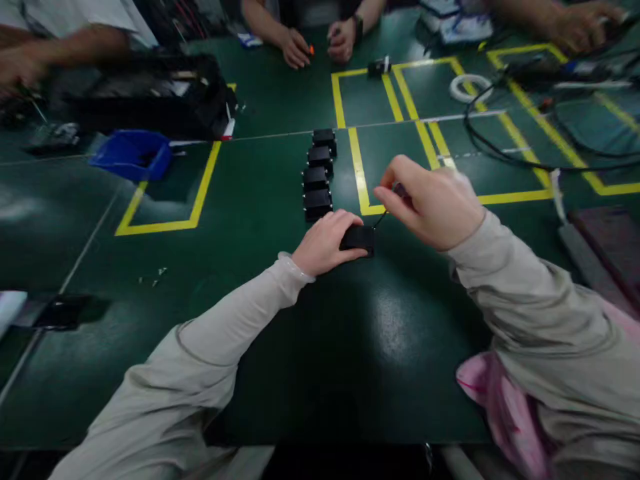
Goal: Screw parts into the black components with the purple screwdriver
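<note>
My left hand (327,241) is closed round a small black block (359,239), thumb along its near side and fingers over its far side, holding it at the table. In my right hand (433,200) is a screwdriver (381,219) with a thin dark shaft. The shaft slants down to the block's right end, and its tip seems to touch there. Most of the handle is hidden by my fingers. Just beyond my left hand, several similar black blocks (316,179) stand in a row, with small shiny bits on their sides. Small screws (156,283) lie on the table to the left.
A blue bin (133,155) and a long black case (150,100) stand at the left on the green table (320,360). Yellow tape (360,173) marks rectangles. A white ring (470,88) and black cable (487,143) lie right. Co-workers' hands (297,48) are across the table.
</note>
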Demonstrator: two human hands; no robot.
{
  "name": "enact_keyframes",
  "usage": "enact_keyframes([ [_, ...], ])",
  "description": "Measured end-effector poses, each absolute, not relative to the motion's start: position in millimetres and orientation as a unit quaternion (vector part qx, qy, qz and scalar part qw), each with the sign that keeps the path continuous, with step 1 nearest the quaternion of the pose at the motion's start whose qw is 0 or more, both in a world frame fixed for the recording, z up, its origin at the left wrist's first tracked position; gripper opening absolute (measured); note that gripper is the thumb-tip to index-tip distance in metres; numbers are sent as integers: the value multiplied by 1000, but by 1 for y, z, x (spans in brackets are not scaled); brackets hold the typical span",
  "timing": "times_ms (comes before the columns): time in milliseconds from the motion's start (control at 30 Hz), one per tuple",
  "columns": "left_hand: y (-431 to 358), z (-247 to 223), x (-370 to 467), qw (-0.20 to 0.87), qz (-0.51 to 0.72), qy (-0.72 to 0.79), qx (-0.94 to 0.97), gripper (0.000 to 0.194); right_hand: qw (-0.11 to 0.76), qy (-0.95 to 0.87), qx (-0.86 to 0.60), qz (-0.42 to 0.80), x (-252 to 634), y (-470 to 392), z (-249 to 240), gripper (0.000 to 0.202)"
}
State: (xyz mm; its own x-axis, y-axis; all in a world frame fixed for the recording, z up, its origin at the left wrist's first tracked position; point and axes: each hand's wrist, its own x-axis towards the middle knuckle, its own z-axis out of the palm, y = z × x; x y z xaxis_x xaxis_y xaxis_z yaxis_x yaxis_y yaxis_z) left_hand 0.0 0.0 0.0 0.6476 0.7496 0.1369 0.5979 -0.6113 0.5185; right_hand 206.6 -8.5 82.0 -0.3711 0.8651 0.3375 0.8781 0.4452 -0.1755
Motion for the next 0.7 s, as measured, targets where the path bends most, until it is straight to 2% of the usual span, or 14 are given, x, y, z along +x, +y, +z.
enact_keyframes([
  [267,-1,7,-5,226,166,386,879,39,253,-840,-481,17,214,-3,74,17],
  [567,-1,27,-11,157,78,406,897,41,282,-847,-446,68,218,0,72,12],
  [700,1,29,-15,201,71,413,885,43,281,-846,-446,80,217,0,72,11],
])
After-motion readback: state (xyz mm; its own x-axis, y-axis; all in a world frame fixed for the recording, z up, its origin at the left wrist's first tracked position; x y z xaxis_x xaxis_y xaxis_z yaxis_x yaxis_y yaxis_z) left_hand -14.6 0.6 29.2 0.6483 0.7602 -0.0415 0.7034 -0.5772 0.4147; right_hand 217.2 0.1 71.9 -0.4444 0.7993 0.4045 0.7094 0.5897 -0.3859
